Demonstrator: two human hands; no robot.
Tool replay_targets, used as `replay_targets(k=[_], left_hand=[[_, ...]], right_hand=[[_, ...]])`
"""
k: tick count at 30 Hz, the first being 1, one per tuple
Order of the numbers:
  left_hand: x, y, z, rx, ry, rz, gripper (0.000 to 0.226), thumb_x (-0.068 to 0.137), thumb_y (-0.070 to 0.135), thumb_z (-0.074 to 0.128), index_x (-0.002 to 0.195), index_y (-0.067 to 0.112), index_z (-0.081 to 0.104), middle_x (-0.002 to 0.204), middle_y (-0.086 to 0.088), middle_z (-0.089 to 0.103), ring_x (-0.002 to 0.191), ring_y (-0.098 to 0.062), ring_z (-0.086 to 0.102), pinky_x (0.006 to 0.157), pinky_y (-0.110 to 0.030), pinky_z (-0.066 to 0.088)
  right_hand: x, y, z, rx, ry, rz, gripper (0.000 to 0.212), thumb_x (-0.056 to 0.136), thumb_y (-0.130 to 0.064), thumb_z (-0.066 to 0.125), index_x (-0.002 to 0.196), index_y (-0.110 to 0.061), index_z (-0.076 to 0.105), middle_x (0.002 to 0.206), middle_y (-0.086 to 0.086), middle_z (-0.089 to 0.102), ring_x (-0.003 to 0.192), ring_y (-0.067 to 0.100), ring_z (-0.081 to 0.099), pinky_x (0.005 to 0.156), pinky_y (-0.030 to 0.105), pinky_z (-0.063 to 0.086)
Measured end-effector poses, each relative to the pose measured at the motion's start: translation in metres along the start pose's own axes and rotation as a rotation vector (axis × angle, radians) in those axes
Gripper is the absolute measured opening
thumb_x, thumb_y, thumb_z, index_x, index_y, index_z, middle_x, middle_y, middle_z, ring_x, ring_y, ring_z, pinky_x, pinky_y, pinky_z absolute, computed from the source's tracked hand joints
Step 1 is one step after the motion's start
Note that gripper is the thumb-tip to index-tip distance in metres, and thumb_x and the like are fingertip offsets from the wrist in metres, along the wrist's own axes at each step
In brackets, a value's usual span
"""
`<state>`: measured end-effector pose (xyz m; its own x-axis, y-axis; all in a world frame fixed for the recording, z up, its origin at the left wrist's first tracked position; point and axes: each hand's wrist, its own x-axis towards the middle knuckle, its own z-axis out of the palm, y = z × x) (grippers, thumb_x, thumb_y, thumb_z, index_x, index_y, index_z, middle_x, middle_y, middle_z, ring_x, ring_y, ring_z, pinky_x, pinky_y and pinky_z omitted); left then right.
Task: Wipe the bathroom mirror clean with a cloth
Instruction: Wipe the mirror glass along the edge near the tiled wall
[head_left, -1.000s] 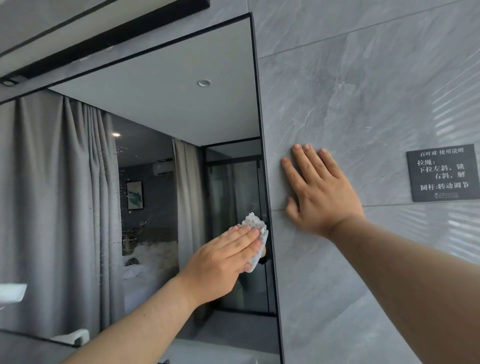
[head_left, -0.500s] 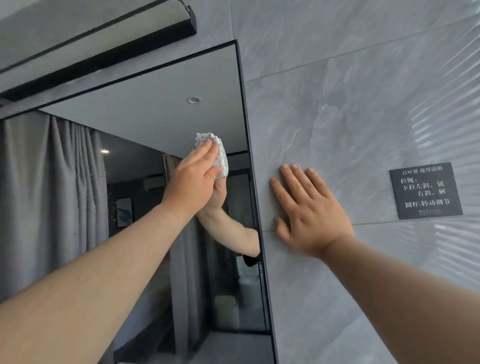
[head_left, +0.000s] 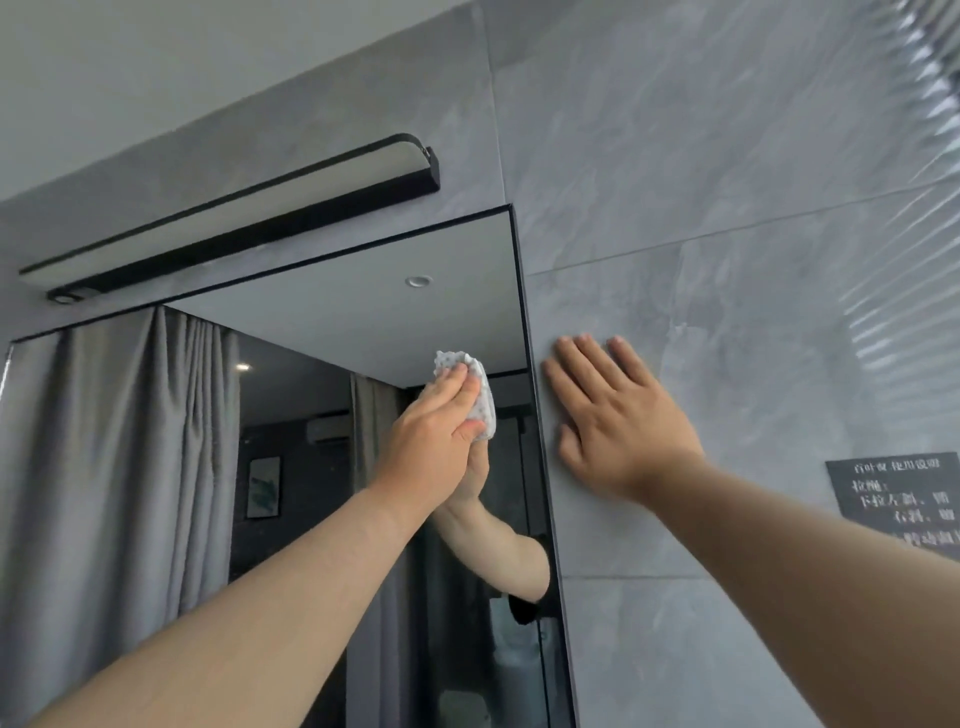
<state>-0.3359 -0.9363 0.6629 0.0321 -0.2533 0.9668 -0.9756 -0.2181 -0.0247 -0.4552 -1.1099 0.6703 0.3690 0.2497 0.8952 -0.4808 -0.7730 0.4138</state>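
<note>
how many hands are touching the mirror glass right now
1: the left hand presses the cloth on the mirror. The right hand lies flat on the wall tile beside it.

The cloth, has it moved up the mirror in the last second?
Yes. The cloth has climbed the mirror toward its top edge, beside the right frame.

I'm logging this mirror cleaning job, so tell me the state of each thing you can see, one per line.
Left hand: pressing the cloth against the mirror.
Cloth: bunched up, on the glass near the right edge.
Mirror: upright on the wall.
Right hand: flat on the wall tile, fingers straight.
Wall light: appears unlit.
Sign: fixed to the tile.
</note>
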Motion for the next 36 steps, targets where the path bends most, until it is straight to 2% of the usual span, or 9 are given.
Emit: replay_targets(k=[2, 6, 10, 13, 21, 25, 29, 33, 36], left_hand=[[0.027, 0.000, -0.003, 0.005, 0.037, 0.006, 0.051, 0.097, 0.020, 0.044, 0.146, 0.007, 0.042, 0.157, -0.006, 0.032, 0.148, -0.017, 0.025, 0.122, -0.024, 0.010], [0.115, 0.005, -0.016, 0.067, 0.063, 0.024, 0.049, 0.100, 0.015, 0.050, 0.148, 0.015, 0.041, 0.159, 0.001, 0.030, 0.148, -0.011, 0.022, 0.121, -0.023, 0.012], [0.189, 0.011, -0.021, 0.087, 0.051, 0.008, 0.048, 0.101, 0.018, 0.049, 0.148, 0.014, 0.042, 0.160, 0.000, 0.030, 0.148, -0.015, 0.024, 0.117, -0.020, 0.014], [0.204, 0.016, -0.019, 0.111, 0.053, 0.005, 0.047, 0.101, 0.019, 0.048, 0.147, 0.012, 0.044, 0.159, -0.002, 0.031, 0.147, -0.016, 0.026, 0.114, -0.018, 0.014], [0.128, 0.002, -0.018, 0.091, 0.021, 0.049, 0.049, 0.102, 0.018, 0.046, 0.150, 0.021, 0.037, 0.161, 0.008, 0.025, 0.149, -0.007, 0.017, 0.121, -0.023, 0.012], [0.063, -0.015, -0.011, 0.086, -0.028, 0.137, 0.050, 0.101, 0.013, 0.048, 0.150, 0.016, 0.036, 0.160, 0.003, 0.025, 0.149, -0.006, 0.014, 0.120, -0.016, 0.003], [0.010, -0.032, -0.003, 0.124, -0.044, 0.226, 0.050, 0.100, 0.026, 0.039, 0.147, 0.010, 0.041, 0.156, 0.001, 0.030, 0.147, -0.004, 0.016, 0.123, -0.024, 0.008], [-0.035, -0.036, 0.008, 0.144, -0.051, 0.285, 0.048, 0.102, 0.028, 0.037, 0.140, 0.001, 0.048, 0.150, -0.010, 0.040, 0.143, -0.014, 0.026, 0.122, -0.026, 0.012], [-0.072, -0.045, 0.013, 0.142, -0.114, 0.324, 0.047, 0.103, 0.025, 0.039, 0.144, 0.004, 0.040, 0.153, -0.008, 0.036, 0.146, -0.016, 0.025, 0.122, -0.028, 0.012]], right_hand=[[0.000, -0.002, 0.003, 0.014, 0.044, -0.004, 0.067, 0.085, -0.038, 0.040, 0.142, -0.004, 0.051, 0.150, 0.020, 0.045, 0.138, 0.037, 0.044, 0.115, 0.056, 0.030], [0.001, 0.001, 0.006, 0.041, 0.069, 0.000, 0.067, 0.084, -0.038, 0.041, 0.140, -0.004, 0.053, 0.148, 0.019, 0.048, 0.137, 0.036, 0.046, 0.114, 0.055, 0.031], [0.002, 0.001, 0.008, 0.042, 0.086, -0.004, 0.067, 0.082, -0.039, 0.043, 0.139, -0.005, 0.055, 0.147, 0.018, 0.050, 0.136, 0.036, 0.047, 0.115, 0.054, 0.032], [0.001, 0.005, 0.010, 0.037, 0.104, -0.008, 0.067, 0.081, -0.039, 0.043, 0.138, -0.005, 0.055, 0.147, 0.018, 0.050, 0.136, 0.035, 0.047, 0.115, 0.053, 0.030], [0.001, 0.003, 0.010, -0.002, 0.095, -0.008, 0.069, 0.084, -0.040, 0.039, 0.141, -0.004, 0.052, 0.148, 0.020, 0.047, 0.137, 0.037, 0.044, 0.116, 0.055, 0.026], [-0.004, -0.001, 0.011, -0.008, 0.094, -0.003, 0.068, 0.086, -0.039, 0.037, 0.142, -0.003, 0.050, 0.149, 0.021, 0.045, 0.139, 0.038, 0.043, 0.117, 0.055, 0.025], [-0.006, -0.004, 0.012, 0.004, 0.118, 0.029, 0.067, 0.088, -0.038, 0.037, 0.143, -0.004, 0.050, 0.150, 0.019, 0.045, 0.139, 0.037, 0.042, 0.117, 0.055, 0.026], [-0.018, -0.012, 0.014, 0.008, 0.118, 0.076, 0.068, 0.088, -0.039, 0.036, 0.145, -0.003, 0.046, 0.152, 0.019, 0.041, 0.142, 0.037, 0.039, 0.118, 0.054, 0.024], [-0.028, -0.020, 0.016, 0.009, 0.115, 0.109, 0.069, 0.088, -0.038, 0.037, 0.146, -0.002, 0.045, 0.154, 0.020, 0.039, 0.143, 0.037, 0.036, 0.119, 0.054, 0.022]])
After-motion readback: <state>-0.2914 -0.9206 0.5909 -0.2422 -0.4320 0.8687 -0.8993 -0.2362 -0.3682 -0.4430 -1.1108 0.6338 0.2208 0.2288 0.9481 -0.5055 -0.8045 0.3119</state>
